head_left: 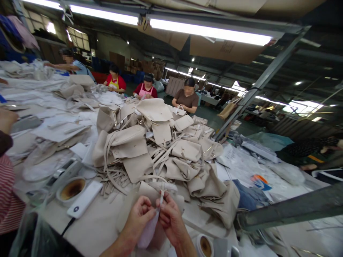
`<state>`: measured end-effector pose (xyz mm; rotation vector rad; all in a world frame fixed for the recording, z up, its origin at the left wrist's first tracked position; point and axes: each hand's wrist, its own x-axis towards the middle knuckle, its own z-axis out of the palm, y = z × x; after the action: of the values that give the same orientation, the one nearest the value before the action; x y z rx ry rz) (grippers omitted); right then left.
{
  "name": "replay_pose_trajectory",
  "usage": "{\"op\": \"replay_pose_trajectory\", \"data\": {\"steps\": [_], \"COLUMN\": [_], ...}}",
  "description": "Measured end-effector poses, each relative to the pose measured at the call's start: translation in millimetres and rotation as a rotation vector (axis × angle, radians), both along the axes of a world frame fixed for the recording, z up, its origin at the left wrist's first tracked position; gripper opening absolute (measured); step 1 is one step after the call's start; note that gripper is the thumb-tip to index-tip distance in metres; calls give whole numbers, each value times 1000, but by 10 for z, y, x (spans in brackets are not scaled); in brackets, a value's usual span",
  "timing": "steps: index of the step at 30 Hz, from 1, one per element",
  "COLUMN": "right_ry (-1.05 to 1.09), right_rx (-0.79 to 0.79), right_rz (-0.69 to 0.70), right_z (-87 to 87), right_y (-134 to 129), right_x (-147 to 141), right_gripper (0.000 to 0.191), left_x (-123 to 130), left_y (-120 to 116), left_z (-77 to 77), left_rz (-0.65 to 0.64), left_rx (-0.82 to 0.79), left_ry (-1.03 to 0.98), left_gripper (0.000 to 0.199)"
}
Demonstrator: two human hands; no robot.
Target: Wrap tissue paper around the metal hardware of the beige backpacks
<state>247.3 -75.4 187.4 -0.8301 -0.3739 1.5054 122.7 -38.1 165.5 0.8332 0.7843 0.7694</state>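
Observation:
My right hand pinches a narrow beige bag strap upright between thumb and fingers. Close beside it, my left hand is closed, its thumb and fingertips meeting near the lower part of that strap; what lies between them is hard to make out. A pale pinkish piece, perhaps cloth, hangs below the fingers. Just behind my hands a beige handbag rests on the table, partly hidden by them. Beyond it rises a heap of similar beige handbags with flaps, straps and small metal fittings.
To the left are a brown-stained bowl and a white device with a black cable. Another brown-stained cup stands at lower right. A metal beam juts in from the right. A person in striped clothing is at left; several others sit beyond.

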Motion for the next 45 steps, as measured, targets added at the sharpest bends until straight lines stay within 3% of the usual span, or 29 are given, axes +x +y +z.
{"op": "replay_pose_trajectory", "data": {"steps": [11,16,24,28,34,38,45], "right_ry": [-88,-125,-146,-126,-193,-220,-233], "right_rx": [10,-30,-11,-18,-32,-40,-28], "right_rz": [5,32,-53,-134,-188,-166,-70], "right_z": [-8,-112,-284,-370,-456,-400,-228], "right_y": [12,18,18,16,45,12,-61], "right_x": [12,84,-51,-129,-204,-196,-143], "right_gripper": [50,54,53,56,46,46,50], "left_x": [-14,-74,-95,-64,-56,-41,-28], "left_y": [10,16,-1,-25,-31,-43,-38], "left_z": [111,196,203,187,162,183,34], "left_rz": [71,-22,-185,-185,-112,-101,-5], "left_rx": [97,-121,-569,-646,-605,-544,-189], "left_ry": [85,-28,-241,-306,-271,-292,-133], "left_gripper": [40,44,36,30,26,28,42]}}
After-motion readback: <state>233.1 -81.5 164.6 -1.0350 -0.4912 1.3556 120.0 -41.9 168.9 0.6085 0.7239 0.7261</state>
